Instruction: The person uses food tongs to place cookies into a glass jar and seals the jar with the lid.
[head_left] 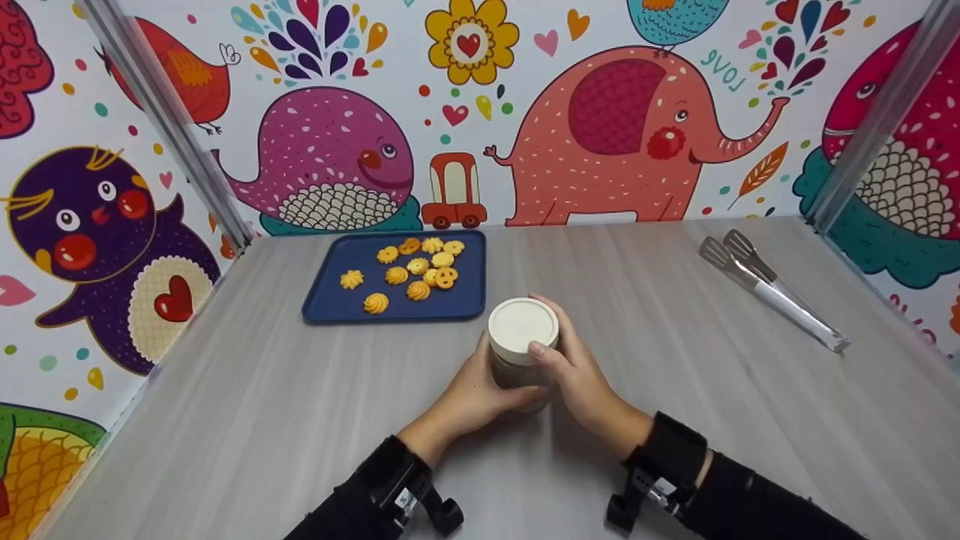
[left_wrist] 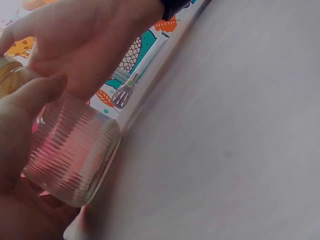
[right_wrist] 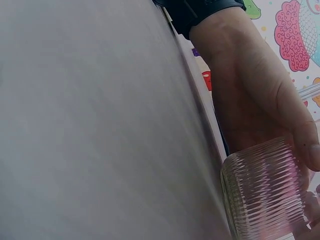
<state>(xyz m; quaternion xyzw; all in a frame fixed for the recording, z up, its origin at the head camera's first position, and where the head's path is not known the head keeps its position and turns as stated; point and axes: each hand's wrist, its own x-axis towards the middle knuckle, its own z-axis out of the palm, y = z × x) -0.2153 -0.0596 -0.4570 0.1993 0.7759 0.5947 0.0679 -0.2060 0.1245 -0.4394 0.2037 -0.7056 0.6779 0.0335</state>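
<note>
Both hands are around a ribbed clear glass jar point(left_wrist: 75, 155) with a cream round lid point(head_left: 523, 326), near the middle of the table. My left hand point(head_left: 478, 394) grips the jar's body low, with its thumb across the near side. Higher up, my right hand point(head_left: 589, 386) holds the lid's edge, thumb on the near rim and fingers around the far right side. The lid sits on the jar's mouth. Seen from the right wrist, the glass jar point(right_wrist: 265, 190) looks see-through, its base close to the tabletop; contact cannot be told.
A blue tray point(head_left: 330, 304) with several small cookies point(head_left: 418, 290) and pretzel-shaped pieces lies at the back left. Metal tongs point(head_left: 787, 304) rest on the right side of the grey table point(head_left: 247, 420). Walls printed with cartoon animals point(head_left: 330, 150) stand behind and at the sides.
</note>
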